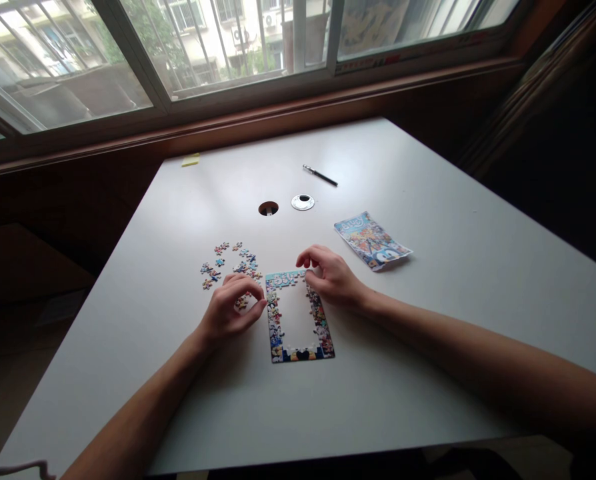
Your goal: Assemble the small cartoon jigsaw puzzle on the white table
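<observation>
A jigsaw puzzle border (275, 328) lies flat on the table, a rectangle of joined pieces around a bare middle. At its left edge is my left hand (233, 305), fingers curled, with thumb and forefinger tips close together; whether a piece is between them is hidden. My right hand (331, 275) rests at the border's upper right corner. Its thumb touches the corner, and its bent fingers are held apart from the thumb. Loose puzzle pieces (248, 260) are scattered beyond my left hand, some partly covered by it.
To the right lies a creased colourful picture sheet (371, 241). A black pen (321, 175) is farther back, behind a round hole (269, 209) and a silver ring (303, 202) in the white table (408, 373). A yellow sticky note (191, 160) is at the far left, near the window.
</observation>
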